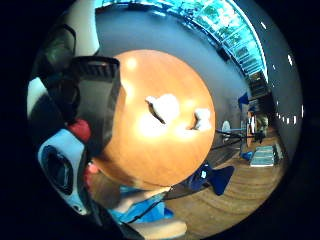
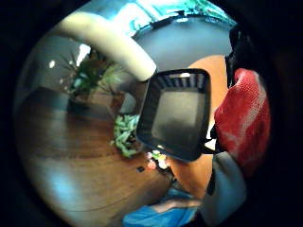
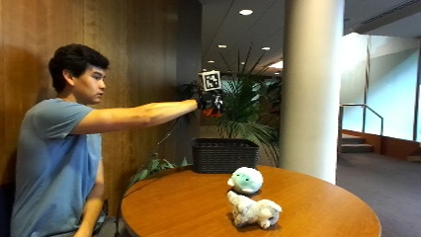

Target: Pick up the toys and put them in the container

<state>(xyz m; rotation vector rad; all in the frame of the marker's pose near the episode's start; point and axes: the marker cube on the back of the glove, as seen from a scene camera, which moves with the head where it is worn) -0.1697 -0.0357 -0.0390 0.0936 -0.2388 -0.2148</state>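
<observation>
At a round wooden table [image 3: 190,207], a seated person stretches the gloved right hand [image 3: 209,101] out at shoulder height, directly above a dark basket-like container [image 3: 225,155]. The hand holds a red toy [image 2: 244,118], with its fingers curled round it. Seen from the thumb-side palm view, the toy looks like soft red fabric with pale streaks, sitting close against the palm.

The container is rectangular, black, with ribbed walls, and stands at the table's far edge. No toys can be seen inside it in the thumb-side view.

Two more toys lie on the tabletop, well apart from the container and nearer the table's middle. One is a pale green, round plush toy [image 3: 245,180]. Just beside it lies a fluffy white plush animal [image 3: 253,211].
</observation>
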